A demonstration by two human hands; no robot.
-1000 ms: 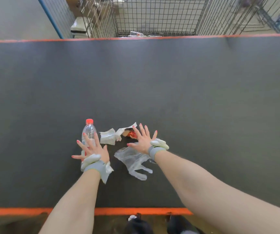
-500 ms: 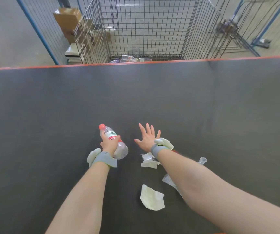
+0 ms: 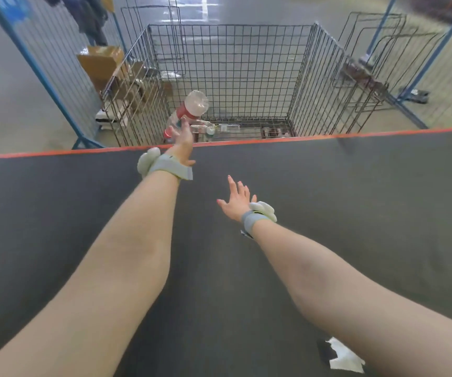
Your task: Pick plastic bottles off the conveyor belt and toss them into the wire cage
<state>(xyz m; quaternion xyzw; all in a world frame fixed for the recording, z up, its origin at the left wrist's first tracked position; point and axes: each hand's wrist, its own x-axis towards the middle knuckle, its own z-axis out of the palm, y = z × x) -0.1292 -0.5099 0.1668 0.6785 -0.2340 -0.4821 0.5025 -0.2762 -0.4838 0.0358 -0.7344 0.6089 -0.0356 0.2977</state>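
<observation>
A clear plastic bottle (image 3: 193,106) with a red label and red cap hangs tilted in the air, base toward me, just past the belt's far edge and in front of the wire cage (image 3: 325,66). My left hand (image 3: 182,142) is stretched out right under it, fingers extended, thumb spread; a fingertip is at the bottle's side and no grip shows. Palm down, my right hand (image 3: 238,200) hovers over the dark conveyor belt (image 3: 355,202) with its fingers apart and nothing in it. Several bottles (image 3: 219,129) lie on the cage floor.
An orange strip (image 3: 274,140) marks the belt's far edge. A torn white paper scrap (image 3: 343,359) lies on the belt near my right forearm. Cardboard boxes (image 3: 101,62) and a blue-framed mesh fence (image 3: 42,74) stand left of the cage.
My left hand swung the bottle from mid-belt out to the far edge and opened; the bottle now sits at its fingertips by the cage. My view tilted up. The right hand moved forward slightly.
</observation>
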